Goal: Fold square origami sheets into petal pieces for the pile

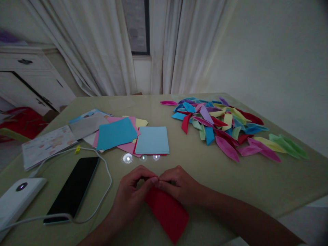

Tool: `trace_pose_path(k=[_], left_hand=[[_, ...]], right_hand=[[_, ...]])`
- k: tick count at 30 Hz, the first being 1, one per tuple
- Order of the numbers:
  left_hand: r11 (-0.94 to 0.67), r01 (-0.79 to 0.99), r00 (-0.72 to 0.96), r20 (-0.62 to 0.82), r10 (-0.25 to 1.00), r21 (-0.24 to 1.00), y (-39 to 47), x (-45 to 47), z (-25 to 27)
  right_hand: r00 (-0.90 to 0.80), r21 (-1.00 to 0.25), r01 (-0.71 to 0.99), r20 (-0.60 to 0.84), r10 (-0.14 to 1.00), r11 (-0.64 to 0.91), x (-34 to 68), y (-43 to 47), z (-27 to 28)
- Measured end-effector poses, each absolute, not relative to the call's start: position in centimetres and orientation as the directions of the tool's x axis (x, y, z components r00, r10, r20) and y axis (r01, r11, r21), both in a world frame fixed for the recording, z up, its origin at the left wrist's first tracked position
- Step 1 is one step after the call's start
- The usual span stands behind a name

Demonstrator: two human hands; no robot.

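A red sheet of folded paper is pinched at its upper end between my two hands, low over the near part of the table. My left hand is closed with thumb and forefinger on the paper's top left. From the right, my right hand grips the same end, its fingertips meeting the left ones. The paper's lower end hangs toward me, tapering to a corner. Just beyond my hands lies a stack of light blue paper squares, with a red edge showing under it.
Many folded coloured paper pieces are heaped at the back right. Left of the blue stack lie a teal sheet, pink sheets and a printed booklet. A black phone, a white power bank and a looping cable occupy the left.
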State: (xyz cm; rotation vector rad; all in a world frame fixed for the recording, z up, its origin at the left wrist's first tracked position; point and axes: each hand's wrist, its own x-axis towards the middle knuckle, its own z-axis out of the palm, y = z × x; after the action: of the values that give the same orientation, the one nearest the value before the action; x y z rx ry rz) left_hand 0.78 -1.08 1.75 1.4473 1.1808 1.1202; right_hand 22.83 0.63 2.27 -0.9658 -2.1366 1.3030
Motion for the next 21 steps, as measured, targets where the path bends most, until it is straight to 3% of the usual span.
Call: trace_pose_path(k=[2, 5, 7, 13, 21], left_hand=[[-0.041, 0.079, -0.081, 0.047, 0.996, 0.996, -0.3, -0.3, 2.0], [-0.001, -0.025, -0.423, -0.010, 0.906, 1.000, 1.2, -2.0, 2.6], [-0.022, -0.139, -0.510, -0.053, 0.858, 0.990, 1.9, -2.7, 2.9], [0.022, -0.266, -0.459, -0.147, 0.876, 0.964, 2.0, -1.9, 2.6], [0.094, -0.360, -0.292, -0.207, 0.934, 0.928, 0.9, -0.6, 2.1]], right_hand=[[-0.614, -0.899, 0.335, 0.019, 0.789, 0.282, 23.4, 1.2, 2.8], [-0.537, -0.909, 0.340, 0.021, 0.843, 0.240, 24.5, 2.5, 3.1], [-0.482, -0.923, 0.330, 0.015, 0.876, 0.197, 25.0, 3.2, 3.0], [-0.268, -0.979, 0.181, 0.044, 0.962, 0.095, 24.9, 4.3, 2.1], [-0.265, -0.997, 0.077, -0.031, 0.964, -0.011, 24.3, 4.4, 1.1]])
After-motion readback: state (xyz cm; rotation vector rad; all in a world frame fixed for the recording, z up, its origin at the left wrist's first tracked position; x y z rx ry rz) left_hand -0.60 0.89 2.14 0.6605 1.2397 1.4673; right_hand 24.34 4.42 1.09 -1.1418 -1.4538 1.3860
